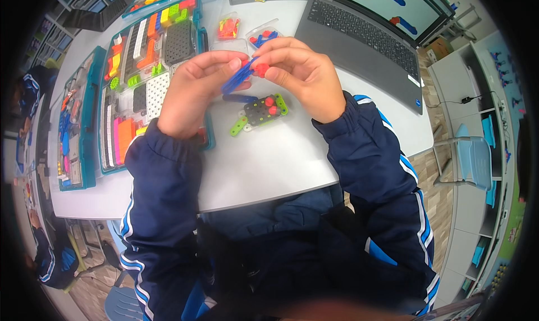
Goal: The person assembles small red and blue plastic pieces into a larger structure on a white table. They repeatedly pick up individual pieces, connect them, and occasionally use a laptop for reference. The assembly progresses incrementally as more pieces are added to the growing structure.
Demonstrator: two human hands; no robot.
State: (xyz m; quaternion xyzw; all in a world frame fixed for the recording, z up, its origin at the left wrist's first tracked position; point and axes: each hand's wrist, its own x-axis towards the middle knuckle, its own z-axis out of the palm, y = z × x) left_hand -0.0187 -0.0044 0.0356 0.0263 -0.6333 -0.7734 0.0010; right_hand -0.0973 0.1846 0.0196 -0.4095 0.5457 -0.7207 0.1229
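Observation:
Above the white table, my left hand pinches a blue building strip between thumb and fingers. Facing it, my right hand grips a small red connector against the strip's upper end. Whether the two parts are joined, I cannot tell. Just below my hands lies a partly built model with a dark grey perforated plate, red pegs and green link pieces. A dark blue beam touches its far left edge.
A teal-edged case of sorted building parts stands at the left, beside a second case. At the far right sits a laptop showing blue and red pieces. A bag of red and yellow pieces and a small clear box lie beyond my hands.

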